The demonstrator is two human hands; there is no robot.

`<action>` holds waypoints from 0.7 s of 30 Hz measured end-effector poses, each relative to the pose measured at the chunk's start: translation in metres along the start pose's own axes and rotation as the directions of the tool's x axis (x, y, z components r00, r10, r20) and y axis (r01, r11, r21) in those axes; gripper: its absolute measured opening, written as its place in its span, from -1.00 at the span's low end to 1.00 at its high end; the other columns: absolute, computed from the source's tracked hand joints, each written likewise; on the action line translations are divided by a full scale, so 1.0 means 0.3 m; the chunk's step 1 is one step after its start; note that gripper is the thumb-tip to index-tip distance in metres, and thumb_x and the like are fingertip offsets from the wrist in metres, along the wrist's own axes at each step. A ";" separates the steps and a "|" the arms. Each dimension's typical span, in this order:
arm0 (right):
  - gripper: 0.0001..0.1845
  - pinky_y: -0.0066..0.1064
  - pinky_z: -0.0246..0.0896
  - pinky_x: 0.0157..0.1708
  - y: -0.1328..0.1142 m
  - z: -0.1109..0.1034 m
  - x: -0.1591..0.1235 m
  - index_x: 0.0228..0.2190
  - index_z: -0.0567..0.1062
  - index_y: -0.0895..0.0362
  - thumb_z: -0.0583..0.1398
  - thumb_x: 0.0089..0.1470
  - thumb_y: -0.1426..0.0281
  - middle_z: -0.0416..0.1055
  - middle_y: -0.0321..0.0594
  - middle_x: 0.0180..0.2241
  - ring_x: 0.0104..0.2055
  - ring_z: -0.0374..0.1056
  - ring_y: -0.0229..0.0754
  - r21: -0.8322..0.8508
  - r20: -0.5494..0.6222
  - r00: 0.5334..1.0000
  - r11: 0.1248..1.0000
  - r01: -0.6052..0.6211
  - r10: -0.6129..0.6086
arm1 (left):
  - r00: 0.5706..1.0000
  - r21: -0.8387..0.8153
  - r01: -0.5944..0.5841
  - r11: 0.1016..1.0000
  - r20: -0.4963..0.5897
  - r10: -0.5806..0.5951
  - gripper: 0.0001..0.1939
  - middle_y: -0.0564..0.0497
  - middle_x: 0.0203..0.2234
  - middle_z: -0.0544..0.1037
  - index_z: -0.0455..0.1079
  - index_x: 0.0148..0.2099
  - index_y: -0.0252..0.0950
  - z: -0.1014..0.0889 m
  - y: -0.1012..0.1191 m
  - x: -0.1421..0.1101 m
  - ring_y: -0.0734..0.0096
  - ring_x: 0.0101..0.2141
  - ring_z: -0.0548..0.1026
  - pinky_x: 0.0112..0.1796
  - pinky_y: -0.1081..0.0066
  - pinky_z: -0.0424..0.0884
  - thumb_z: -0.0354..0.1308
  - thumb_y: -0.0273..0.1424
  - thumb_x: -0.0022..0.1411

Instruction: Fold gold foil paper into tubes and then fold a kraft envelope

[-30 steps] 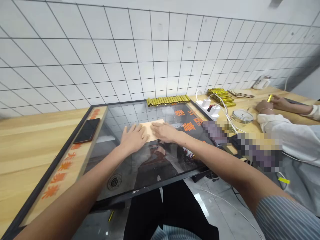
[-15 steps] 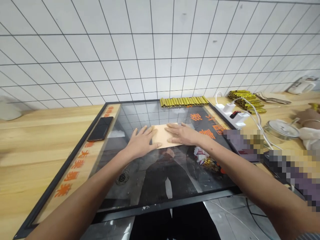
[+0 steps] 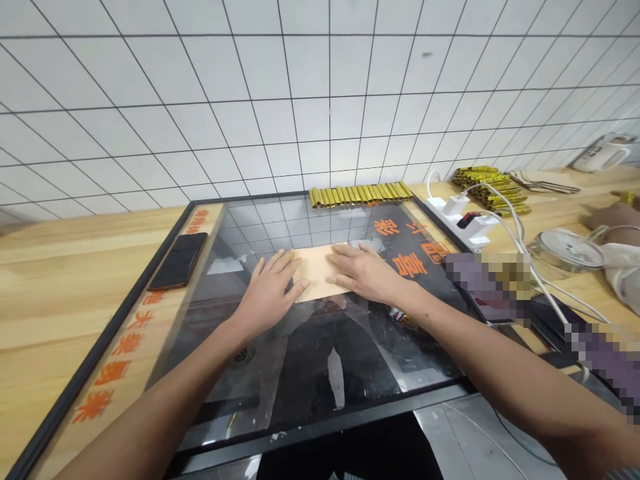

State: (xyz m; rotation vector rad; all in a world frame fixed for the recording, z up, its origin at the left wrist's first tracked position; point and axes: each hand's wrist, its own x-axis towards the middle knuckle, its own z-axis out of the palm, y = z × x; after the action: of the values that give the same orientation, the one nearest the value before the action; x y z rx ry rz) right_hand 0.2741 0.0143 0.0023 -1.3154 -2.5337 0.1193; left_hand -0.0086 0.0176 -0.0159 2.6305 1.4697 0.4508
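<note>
A pale tan sheet of paper (image 3: pixel 315 270) lies flat on the black-framed glass panel (image 3: pixel 310 357). My left hand (image 3: pixel 270 287) rests on its left edge, palm down with fingers stretched out. On the right part of the sheet lies my right hand (image 3: pixel 367 272), also flat, fingers extended and slightly apart. Neither hand grips anything. The parts of the sheet under my fingers are hidden. Behind the sheet, a row of gold foil tubes (image 3: pixel 360 195) lines the panel's far edge.
A dark phone (image 3: pixel 179 261) lies on the panel's left side. To the right stand a white power strip (image 3: pixel 467 223) with cables, a pile of gold tubes (image 3: pixel 490 190), a round clear-lidded tin (image 3: pixel 567 250) and a white mug (image 3: pixel 605 153). A tiled wall (image 3: pixel 310 87) rises behind.
The camera view has shifted slightly, so the panel and phone appear further left. Both hands stay flat on the sheet, with little movement against it.
</note>
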 end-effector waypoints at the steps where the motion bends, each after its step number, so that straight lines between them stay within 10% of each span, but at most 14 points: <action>1: -0.53 0.15 0.06 0.44 0.001 0.000 0.000 0.28 0.51 0.07 0.19 0.47 0.17 0.38 0.06 0.39 0.44 0.30 0.12 0.015 -0.037 0.999 1.000 0.009 -0.009 | 0.999 -0.026 -0.030 0.999 -0.019 0.029 -0.48 -0.18 0.48 0.33 0.41 0.41 -0.20 -0.001 0.005 -0.001 -0.08 0.50 0.19 0.44 -0.25 0.12 -0.05 -0.13 0.59; 10: -0.73 -0.08 0.33 0.18 -0.047 0.008 0.002 -0.03 0.69 0.10 0.17 0.48 0.36 0.69 -0.07 -0.04 0.03 0.56 0.01 0.129 -0.117 0.982 0.978 0.166 -0.151 | 0.990 -0.116 -0.137 0.984 0.029 0.141 -0.59 -0.09 0.35 0.51 0.52 0.30 -0.25 -0.004 0.064 -0.010 0.06 0.42 0.36 0.45 -0.04 0.20 0.04 -0.36 0.54; 21: -0.56 0.25 -0.03 0.45 -0.016 -0.004 -0.007 0.25 0.56 0.01 0.21 0.46 0.18 0.39 -0.04 0.41 0.46 0.29 0.15 0.082 0.065 0.998 0.997 -0.001 -0.005 | 0.989 -0.110 -0.076 0.991 0.118 0.089 -0.56 -0.05 0.43 0.42 0.45 0.37 -0.15 -0.021 0.073 -0.018 0.07 0.46 0.28 0.45 -0.13 0.13 0.02 -0.32 0.56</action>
State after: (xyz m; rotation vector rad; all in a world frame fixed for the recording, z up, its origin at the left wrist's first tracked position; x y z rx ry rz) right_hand 0.2719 0.0097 0.0038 -1.2977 -2.5544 0.2667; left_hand 0.0046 0.0010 -0.0061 2.5933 1.2688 0.3560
